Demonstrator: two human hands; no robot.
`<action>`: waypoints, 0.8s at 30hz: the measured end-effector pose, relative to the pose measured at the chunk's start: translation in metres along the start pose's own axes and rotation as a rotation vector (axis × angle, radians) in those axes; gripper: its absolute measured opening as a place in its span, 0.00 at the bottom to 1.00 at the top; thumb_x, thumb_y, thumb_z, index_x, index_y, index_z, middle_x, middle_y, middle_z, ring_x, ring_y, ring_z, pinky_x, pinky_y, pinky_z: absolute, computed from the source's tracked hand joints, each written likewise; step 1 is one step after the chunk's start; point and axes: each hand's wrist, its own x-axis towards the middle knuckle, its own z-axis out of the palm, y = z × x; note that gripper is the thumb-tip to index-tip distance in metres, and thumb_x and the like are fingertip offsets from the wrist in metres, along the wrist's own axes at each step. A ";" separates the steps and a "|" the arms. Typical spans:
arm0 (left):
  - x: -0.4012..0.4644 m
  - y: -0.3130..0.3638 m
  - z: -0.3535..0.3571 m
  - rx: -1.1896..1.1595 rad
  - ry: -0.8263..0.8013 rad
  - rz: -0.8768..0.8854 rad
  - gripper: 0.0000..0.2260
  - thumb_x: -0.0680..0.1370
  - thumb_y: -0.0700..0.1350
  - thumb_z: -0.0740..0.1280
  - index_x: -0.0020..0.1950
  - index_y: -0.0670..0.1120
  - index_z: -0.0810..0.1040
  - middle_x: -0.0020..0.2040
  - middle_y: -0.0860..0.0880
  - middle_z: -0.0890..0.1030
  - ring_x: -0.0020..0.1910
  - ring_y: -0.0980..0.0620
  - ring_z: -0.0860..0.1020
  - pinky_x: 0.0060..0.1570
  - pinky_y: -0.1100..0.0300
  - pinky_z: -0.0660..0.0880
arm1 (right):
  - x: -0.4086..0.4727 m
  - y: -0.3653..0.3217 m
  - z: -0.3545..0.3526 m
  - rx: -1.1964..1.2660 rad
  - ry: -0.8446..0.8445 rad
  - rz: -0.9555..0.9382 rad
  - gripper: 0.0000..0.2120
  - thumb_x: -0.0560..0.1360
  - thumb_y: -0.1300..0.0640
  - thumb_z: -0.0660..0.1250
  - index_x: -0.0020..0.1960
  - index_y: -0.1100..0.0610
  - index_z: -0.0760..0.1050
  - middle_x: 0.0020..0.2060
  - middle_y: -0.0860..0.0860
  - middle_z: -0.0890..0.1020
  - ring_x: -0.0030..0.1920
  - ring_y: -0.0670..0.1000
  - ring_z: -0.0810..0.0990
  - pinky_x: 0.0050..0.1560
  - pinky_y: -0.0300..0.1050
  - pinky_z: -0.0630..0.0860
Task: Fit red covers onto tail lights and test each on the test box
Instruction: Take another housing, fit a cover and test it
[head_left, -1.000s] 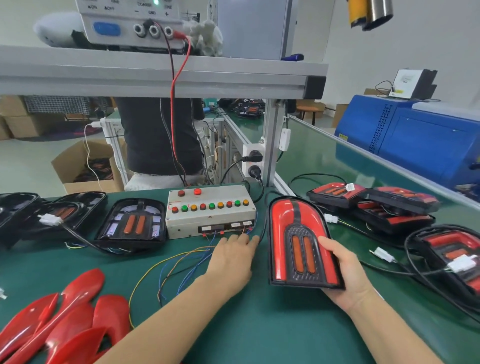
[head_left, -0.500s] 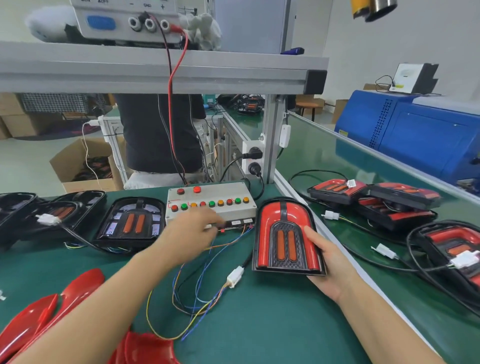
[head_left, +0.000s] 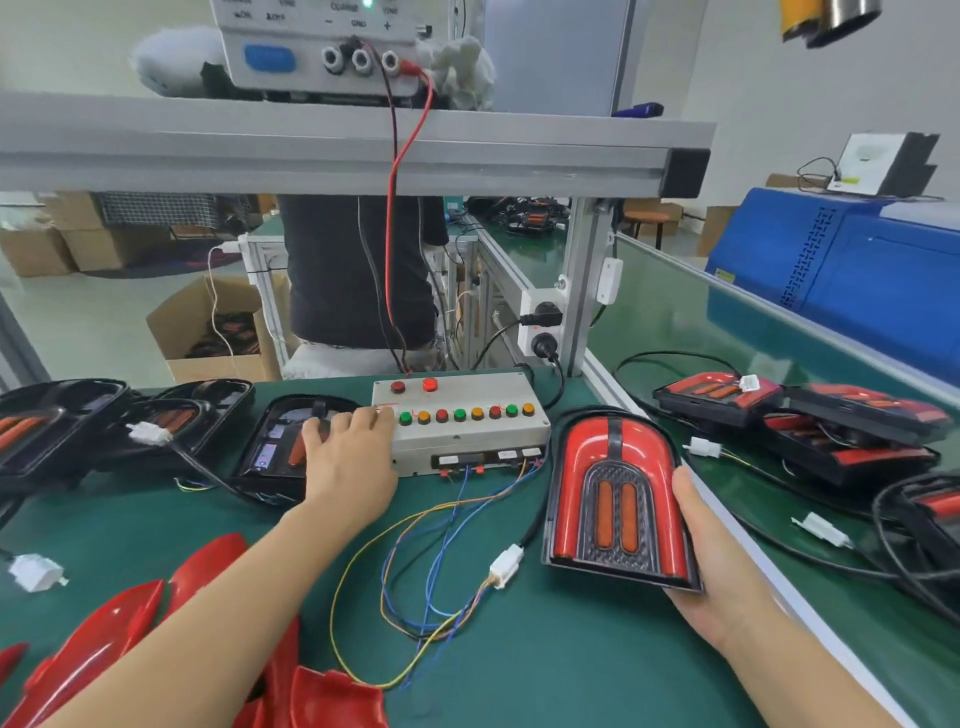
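Green bench (head_left: 597, 675) beneath everything. Grey test box (head_left: 467, 441) at its back centre. Covered tail light (head_left: 618, 499) just right of the box, propped up, gripped along its right edge by right hand (head_left: 717, 577). Left hand (head_left: 353, 462), fingers extended, touching the box's left end.

bare forearms, left hand (head_left: 349, 457), right hand (head_left: 727, 571)

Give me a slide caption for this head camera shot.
Left hand presses the test box while right hand holds a tail light.
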 end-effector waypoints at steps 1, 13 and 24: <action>0.001 0.001 0.001 0.008 0.009 0.003 0.26 0.75 0.42 0.60 0.73 0.50 0.60 0.70 0.49 0.67 0.67 0.46 0.65 0.68 0.44 0.53 | 0.000 0.000 0.000 0.005 0.000 -0.003 0.19 0.77 0.39 0.57 0.45 0.43 0.86 0.50 0.53 0.86 0.49 0.53 0.86 0.39 0.46 0.82; 0.004 0.008 0.001 0.145 0.076 -0.019 0.21 0.75 0.40 0.57 0.69 0.50 0.67 0.69 0.49 0.66 0.71 0.44 0.55 0.70 0.35 0.47 | -0.002 0.004 -0.001 -0.021 -0.012 -0.029 0.25 0.70 0.34 0.62 0.56 0.49 0.82 0.54 0.57 0.84 0.55 0.58 0.84 0.57 0.61 0.77; -0.007 0.030 -0.003 -0.011 0.076 -0.100 0.26 0.76 0.44 0.58 0.74 0.47 0.59 0.77 0.48 0.54 0.75 0.44 0.47 0.70 0.35 0.42 | -0.003 0.005 0.001 -0.012 0.004 -0.043 0.19 0.72 0.35 0.60 0.47 0.43 0.85 0.50 0.53 0.86 0.50 0.54 0.85 0.38 0.46 0.82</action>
